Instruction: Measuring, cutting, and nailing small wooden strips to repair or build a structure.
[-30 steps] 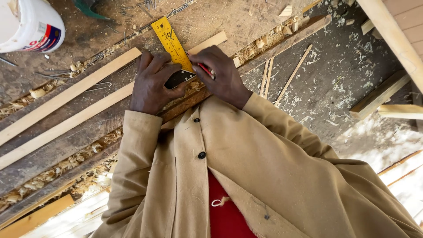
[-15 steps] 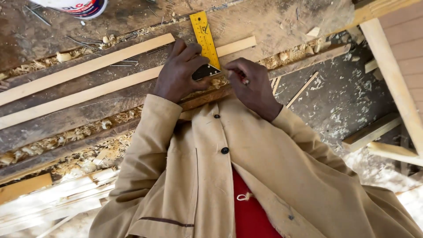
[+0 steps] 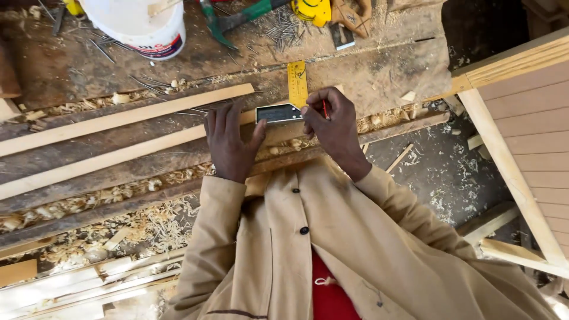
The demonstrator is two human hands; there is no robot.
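- Left hand [image 3: 230, 142] lies flat and open on the near strip [image 3: 118, 155], fingers spread, thumb tip against the dark stock of the square [image 3: 278, 113].
- Square: yellow blade [image 3: 297, 83] stands across the strip, pointing away from the person; stock lies along the strip's edge, between the two hands.
- Right hand [image 3: 333, 125] is closed round a red pencil [image 3: 324, 109], tip down just beside the blade, at the strip's right end.
- Far strip [image 3: 124, 118] lies parallel, a little beyond the near one; both pale wood, running left and slightly down across the bench [image 3: 379, 71].
- Bench top rough and dark, shavings [image 3: 106, 201] heaped along its near edge and on the floor below.
- At the back of the bench: white bucket [image 3: 139, 24], loose nails [image 3: 287, 26], a green-handled tool [image 3: 237, 18], a yellow tool [image 3: 313, 10] partly out of view.
- Right of the bench: pale timber frame [image 3: 510, 172] with boarded panel.
- Person wears a tan coat [image 3: 332, 249] over red.
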